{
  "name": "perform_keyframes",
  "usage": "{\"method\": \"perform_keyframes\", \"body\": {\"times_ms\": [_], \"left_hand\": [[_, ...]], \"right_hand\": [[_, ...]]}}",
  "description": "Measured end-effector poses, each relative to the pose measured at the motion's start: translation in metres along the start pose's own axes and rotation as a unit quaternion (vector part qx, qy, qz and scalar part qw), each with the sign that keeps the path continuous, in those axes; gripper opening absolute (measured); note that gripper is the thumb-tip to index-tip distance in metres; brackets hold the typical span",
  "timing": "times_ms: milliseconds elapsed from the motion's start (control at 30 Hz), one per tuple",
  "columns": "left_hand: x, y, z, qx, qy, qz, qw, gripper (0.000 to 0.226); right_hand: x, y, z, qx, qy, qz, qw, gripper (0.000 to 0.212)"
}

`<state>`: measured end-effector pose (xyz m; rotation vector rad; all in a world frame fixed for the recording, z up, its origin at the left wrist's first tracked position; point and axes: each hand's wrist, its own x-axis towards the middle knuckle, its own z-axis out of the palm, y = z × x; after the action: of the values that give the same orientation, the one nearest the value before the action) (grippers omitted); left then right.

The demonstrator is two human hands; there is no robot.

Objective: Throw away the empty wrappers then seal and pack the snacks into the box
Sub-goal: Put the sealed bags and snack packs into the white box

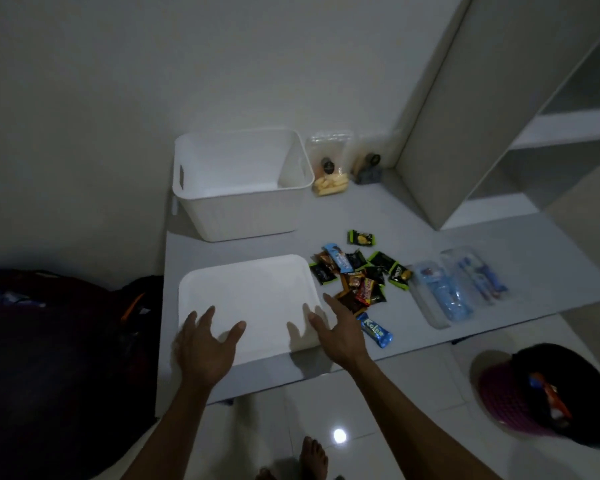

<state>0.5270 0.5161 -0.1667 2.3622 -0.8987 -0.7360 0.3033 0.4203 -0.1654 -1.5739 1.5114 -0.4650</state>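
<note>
Small wrapped snacks in green, black, orange and blue packets (357,277) lie heaped on the grey desk (413,216), just right of a flat white plastic lid (253,292). An open white plastic box (239,202) stands behind the lid. Left hand (205,348) and right hand (340,332) rest at the lid's near edge, fingers spread and relaxed, grasping nothing.

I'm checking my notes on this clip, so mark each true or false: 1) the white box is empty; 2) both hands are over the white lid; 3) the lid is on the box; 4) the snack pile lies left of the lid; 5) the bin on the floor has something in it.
1) True: the white box shows only its bare floor.
2) True: the left hand and right hand spread open over the lid.
3) False: it lies flat in front of the box.
4) False: the snack pile lies to its right.
5) True: the bin holds a wrapper.
</note>
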Motion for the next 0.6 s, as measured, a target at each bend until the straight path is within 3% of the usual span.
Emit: {"method": "perform_keyframes", "body": {"times_ms": [133,333,600], "left_hand": [[-0.007,0.03,0.001,-0.038,-0.019,0.046,0.998,0.082],[-0.014,0.088,0.017,-0.068,-0.038,0.095,0.992,0.075],[0.002,0.199,0.043,-0.109,-0.022,0.184,0.977,0.061]], "right_hand": [[-0.015,-0.006,-0.027,0.023,0.03,-0.003,0.999,0.06],[-0.018,-0.013,-0.077,0.03,0.101,-0.026,0.994,0.04],[0.055,-0.029,-0.155,0.043,0.123,-0.054,0.99,0.041]]}}
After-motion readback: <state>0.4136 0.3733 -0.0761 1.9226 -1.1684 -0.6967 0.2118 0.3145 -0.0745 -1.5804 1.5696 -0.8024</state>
